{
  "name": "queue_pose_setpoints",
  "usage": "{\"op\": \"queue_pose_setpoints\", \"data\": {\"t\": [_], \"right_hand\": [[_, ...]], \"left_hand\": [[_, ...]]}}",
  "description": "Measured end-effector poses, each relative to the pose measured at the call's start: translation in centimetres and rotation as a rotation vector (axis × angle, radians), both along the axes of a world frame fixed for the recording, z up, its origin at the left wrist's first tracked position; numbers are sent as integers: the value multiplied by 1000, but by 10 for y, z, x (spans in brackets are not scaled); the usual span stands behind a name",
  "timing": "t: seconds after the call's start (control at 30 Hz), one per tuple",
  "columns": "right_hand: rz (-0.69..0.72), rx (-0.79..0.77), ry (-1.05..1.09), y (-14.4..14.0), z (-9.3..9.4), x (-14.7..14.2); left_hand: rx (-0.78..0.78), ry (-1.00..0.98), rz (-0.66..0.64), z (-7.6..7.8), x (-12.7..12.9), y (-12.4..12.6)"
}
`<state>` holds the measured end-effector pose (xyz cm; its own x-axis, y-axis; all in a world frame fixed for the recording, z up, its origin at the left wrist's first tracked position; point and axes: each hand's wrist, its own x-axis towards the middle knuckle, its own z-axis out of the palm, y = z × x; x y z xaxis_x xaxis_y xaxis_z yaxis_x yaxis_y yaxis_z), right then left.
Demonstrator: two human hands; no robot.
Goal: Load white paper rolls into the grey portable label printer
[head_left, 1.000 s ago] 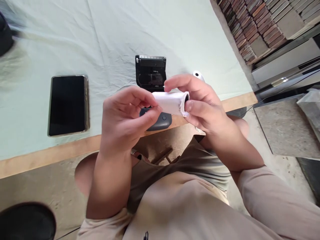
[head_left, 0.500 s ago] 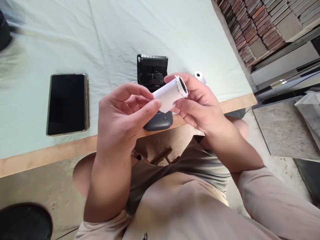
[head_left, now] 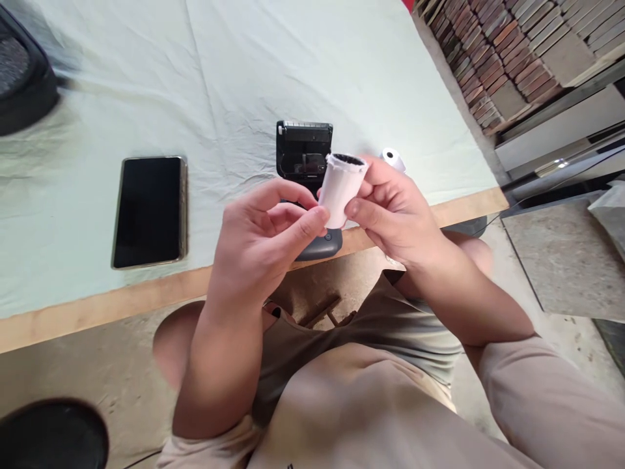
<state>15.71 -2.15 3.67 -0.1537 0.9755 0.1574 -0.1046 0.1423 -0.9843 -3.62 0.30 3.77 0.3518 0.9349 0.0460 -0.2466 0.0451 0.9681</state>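
Between my two hands is a small white paper roll (head_left: 339, 192), held nearly upright with its hollow dark core facing up and a ragged top rim. My left hand (head_left: 266, 238) pinches its lower left side with thumb and fingertips. On the other side my right hand (head_left: 395, 212) grips it, thumb in front and fingers behind. Just beyond, a black portable printer (head_left: 305, 146) lies on the table with its lid raised; my hands and the roll hide much of its body. A second white paper roll (head_left: 392, 158) lies behind my right hand.
A dark-screened phone or tablet (head_left: 150, 212) lies to the left on the pale cloth (head_left: 244, 71). Near the far left corner is a black object (head_left: 29, 78). The table's wooden edge (head_left: 146, 293) runs before my lap, and stacked tiles (head_left: 512, 52) stand at right.
The paper roll has been turned from a slant to nearly upright, so its open end now faces up. Both hands keep hold of it. The view has shifted slightly.
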Motion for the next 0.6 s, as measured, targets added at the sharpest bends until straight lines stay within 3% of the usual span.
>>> {"op": "queue_pose_setpoints", "data": {"t": [0.1, 0.2, 0.3, 0.43, 0.5, 0.6], "right_hand": [[-116, 2, -12, -5, 3, 5], [-247, -12, -32, -10, -1, 14], [-332, -62, -13, -14, -18, 21], [-351, -84, -55, -10, -49, 21], [-329, -71, -94, -5, -60, 17], [-284, -102, -52, 0, -64, 10]], "left_hand": [[125, 84, 34, -3, -5, 2], [230, 169, 214, -8, -16, 9], [242, 495, 366, -7, -28, 19], [164, 1049, 203, 0, -26, 22], [162, 1135, 104, 1, -18, 18], [170, 1133, 83, -5, -5, 11]]}}
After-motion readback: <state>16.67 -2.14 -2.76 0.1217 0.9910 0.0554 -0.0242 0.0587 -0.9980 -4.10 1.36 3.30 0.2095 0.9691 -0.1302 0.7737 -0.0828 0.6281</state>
